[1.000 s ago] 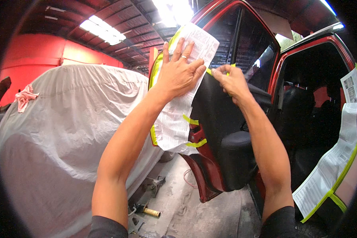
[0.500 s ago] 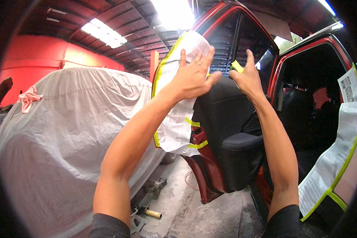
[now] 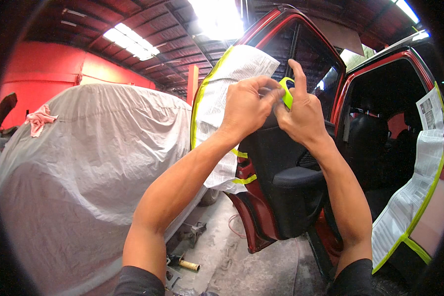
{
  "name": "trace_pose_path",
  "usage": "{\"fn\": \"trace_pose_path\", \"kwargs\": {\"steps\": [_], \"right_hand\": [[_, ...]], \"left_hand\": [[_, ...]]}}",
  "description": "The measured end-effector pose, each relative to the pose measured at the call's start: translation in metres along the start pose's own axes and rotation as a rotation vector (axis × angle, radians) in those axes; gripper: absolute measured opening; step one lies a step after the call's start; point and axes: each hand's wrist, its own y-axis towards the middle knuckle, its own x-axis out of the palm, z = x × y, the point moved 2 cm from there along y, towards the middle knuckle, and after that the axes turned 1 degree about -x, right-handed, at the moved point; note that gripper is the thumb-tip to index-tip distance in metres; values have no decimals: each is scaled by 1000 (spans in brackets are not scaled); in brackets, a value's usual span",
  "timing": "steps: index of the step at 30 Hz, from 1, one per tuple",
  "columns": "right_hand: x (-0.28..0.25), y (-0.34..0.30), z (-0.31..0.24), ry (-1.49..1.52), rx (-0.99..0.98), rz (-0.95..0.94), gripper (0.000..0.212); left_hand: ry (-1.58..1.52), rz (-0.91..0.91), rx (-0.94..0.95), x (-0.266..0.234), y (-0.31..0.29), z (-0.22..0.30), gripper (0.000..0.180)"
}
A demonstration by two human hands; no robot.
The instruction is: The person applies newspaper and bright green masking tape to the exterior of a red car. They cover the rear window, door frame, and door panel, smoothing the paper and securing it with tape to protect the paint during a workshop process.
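Observation:
In my right hand (image 3: 303, 113) is a roll of bright yellow-green masking tape (image 3: 287, 98), its index finger pointing up beside it. My left hand (image 3: 249, 103) meets the roll from the left, thumb and fingers pinched together at its edge; the fingertips are slightly blurred. Behind the hands stands an open red car door (image 3: 261, 224) with a black inner panel. A newspaper sheet (image 3: 214, 108) covers the door's outer edge, bordered by yellow-green tape. Its upper right corner hangs loose near the window. Two short tape strips (image 3: 245, 180) hold its lower part near the latch.
At left, a grey sheet (image 3: 93, 158) drapes a vehicle, with a pink cloth (image 3: 40, 120) on it. On the right, more newspaper (image 3: 409, 192) is taped along the car body by the open doorway. A metal stand (image 3: 175, 269) with a yellowish handle rests on the concrete floor.
My left hand has left the newspaper and moved right to the tape roll, its spread fingers now pinched. The paper's upper corner now sticks out. The tape roll has turned in my right hand.

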Motion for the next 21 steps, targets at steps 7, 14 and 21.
{"fn": "trace_pose_path", "kwargs": {"steps": [7, 14, 21], "right_hand": [[-3, -28, 17, -156, -88, 15, 24], [-26, -1, 109, 498, 683, 414, 24], [25, 19, 11, 401, 191, 188, 48]], "left_hand": [[277, 199, 384, -24, -27, -12, 12], [255, 470, 439, -65, -52, -1, 11], [-476, 205, -4, -44, 2, -36, 22]]}}
